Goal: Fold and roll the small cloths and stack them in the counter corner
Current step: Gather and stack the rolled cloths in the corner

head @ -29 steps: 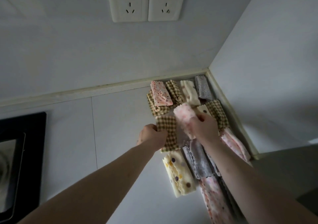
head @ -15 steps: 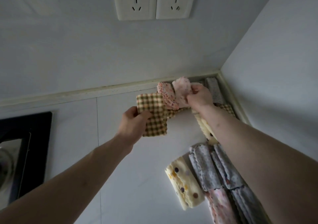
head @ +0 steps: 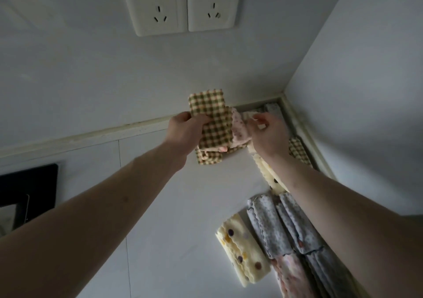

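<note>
My left hand grips a folded brown checked cloth and holds it raised against the back wall, just left of the corner stack. Beside it, my right hand rests on the stack with its fingers curled on a cream cloth, next to a pink flowered cloth. More checked cloths lie under my left hand. Near me lie a cream dotted roll, grey rolls and a pink roll.
The white counter meets two white walls in the corner, with a raised cream edge strip. Two wall sockets sit above. A black hob lies at the left edge.
My left hand has lifted the checked cloth up and to the right, toward the corner stack. My right hand has set the pink cloth on the stack and shifted onto the cream cloth.
</note>
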